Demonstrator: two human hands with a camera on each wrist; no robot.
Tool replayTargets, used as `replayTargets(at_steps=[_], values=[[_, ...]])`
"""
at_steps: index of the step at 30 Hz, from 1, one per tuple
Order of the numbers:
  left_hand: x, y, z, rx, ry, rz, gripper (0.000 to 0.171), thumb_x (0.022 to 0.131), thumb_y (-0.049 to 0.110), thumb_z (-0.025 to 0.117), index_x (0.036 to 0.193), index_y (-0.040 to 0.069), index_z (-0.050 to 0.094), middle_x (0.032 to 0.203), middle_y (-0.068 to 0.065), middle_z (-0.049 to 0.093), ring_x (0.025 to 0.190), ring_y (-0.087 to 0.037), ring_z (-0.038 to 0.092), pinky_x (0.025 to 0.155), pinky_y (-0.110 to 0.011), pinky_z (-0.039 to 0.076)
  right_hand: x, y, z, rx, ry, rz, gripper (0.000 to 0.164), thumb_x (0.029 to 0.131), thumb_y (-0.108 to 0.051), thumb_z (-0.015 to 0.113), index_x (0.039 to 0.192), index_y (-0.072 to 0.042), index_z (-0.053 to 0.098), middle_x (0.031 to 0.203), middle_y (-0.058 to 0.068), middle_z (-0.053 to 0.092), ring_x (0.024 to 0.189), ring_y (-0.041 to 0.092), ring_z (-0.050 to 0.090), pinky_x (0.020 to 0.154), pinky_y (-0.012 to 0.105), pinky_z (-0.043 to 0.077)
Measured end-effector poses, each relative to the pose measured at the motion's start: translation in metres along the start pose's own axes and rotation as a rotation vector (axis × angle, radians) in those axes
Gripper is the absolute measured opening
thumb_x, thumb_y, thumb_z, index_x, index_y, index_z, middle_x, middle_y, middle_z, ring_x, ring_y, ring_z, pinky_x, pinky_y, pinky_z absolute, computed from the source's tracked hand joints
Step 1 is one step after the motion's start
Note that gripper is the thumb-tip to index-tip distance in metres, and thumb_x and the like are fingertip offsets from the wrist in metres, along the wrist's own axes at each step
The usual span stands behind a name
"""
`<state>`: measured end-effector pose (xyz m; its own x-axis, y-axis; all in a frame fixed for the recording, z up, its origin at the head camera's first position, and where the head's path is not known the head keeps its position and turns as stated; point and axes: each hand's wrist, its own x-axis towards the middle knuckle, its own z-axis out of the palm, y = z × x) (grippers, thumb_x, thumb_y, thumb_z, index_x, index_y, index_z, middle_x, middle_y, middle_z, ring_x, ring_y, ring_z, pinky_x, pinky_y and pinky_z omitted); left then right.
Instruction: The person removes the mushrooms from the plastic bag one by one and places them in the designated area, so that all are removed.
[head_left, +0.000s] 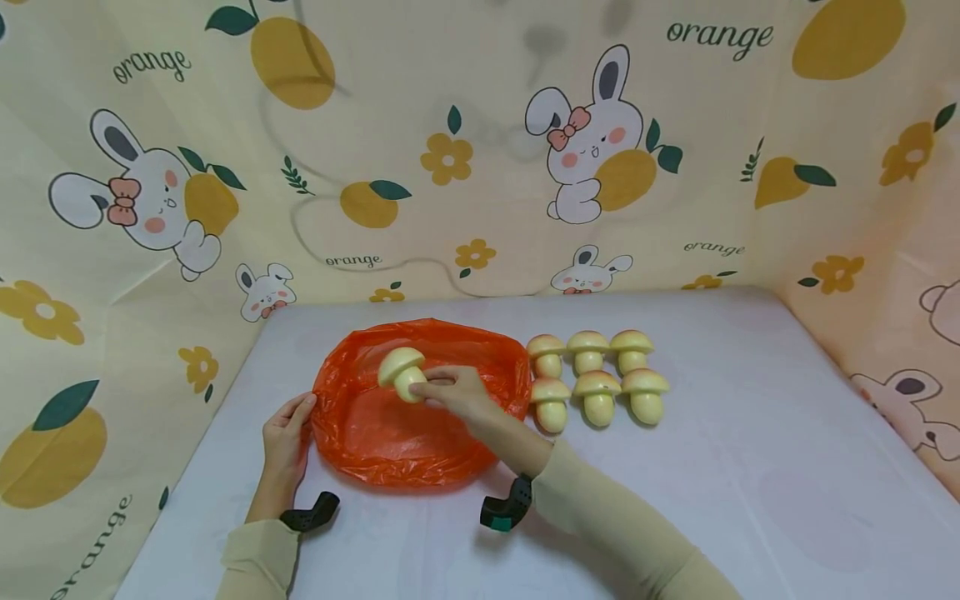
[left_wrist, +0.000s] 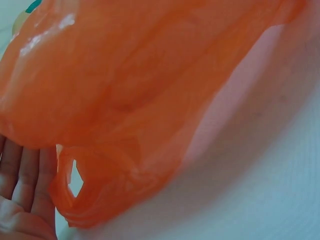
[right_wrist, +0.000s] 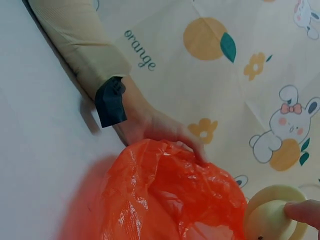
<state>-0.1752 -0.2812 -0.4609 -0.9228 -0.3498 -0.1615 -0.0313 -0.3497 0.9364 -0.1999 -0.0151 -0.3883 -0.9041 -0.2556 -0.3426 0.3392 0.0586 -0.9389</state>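
My right hand (head_left: 457, 392) pinches a pale toy mushroom (head_left: 402, 369) by its stem, holding it over the open mouth of a red plastic bag (head_left: 405, 475). In the right wrist view a fingertip presses on the mushroom (right_wrist: 270, 220), at the bag's rim. My left hand (head_left: 285, 437) grips the bag's left edge; its fingertips are hidden behind the plastic (left_wrist: 120, 100) in the left wrist view. Two rows of toy mushrooms (head_left: 597, 398) with tan caps lie right of the bag, the nearest ones right at its edge.
A whitish cloth (head_left: 735, 467) covers the table. Behind and beside it rises a cream curtain (head_left: 495, 225) printed with rabbits and oranges. Each wrist wears a black strap device, the left one (head_left: 311, 512) and the right one (head_left: 507, 504) both close over the table.
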Motion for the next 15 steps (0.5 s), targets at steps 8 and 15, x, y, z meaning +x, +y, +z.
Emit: replayTargets(at_steps=[8,15], values=[[0.001,-0.001,-0.001,0.007,0.0,-0.002,0.016,0.091,0.018,0.066,0.081,0.026,0.075,0.079,0.014,0.072,0.071,-0.001,0.062,0.07,-0.011,0.054,-0.01,-0.001,-0.015,0.015,0.0,-0.022,0.037,0.086,-0.016,0.072,0.118,0.001,0.064,0.114,0.018,0.071,0.083,0.009,0.069,0.1,0.043,0.052],[0.001,-0.001,-0.001,0.013,-0.004,-0.004,0.016,0.091,0.018,0.065,0.081,0.026,0.075,0.08,0.014,0.072,0.071,-0.001,0.061,0.069,-0.011,0.054,-0.014,-0.002,-0.027,-0.004,-0.009,-0.016,0.038,0.086,-0.019,0.072,0.119,-0.001,0.064,0.114,0.016,0.071,0.087,0.011,0.071,0.101,0.044,0.052]])
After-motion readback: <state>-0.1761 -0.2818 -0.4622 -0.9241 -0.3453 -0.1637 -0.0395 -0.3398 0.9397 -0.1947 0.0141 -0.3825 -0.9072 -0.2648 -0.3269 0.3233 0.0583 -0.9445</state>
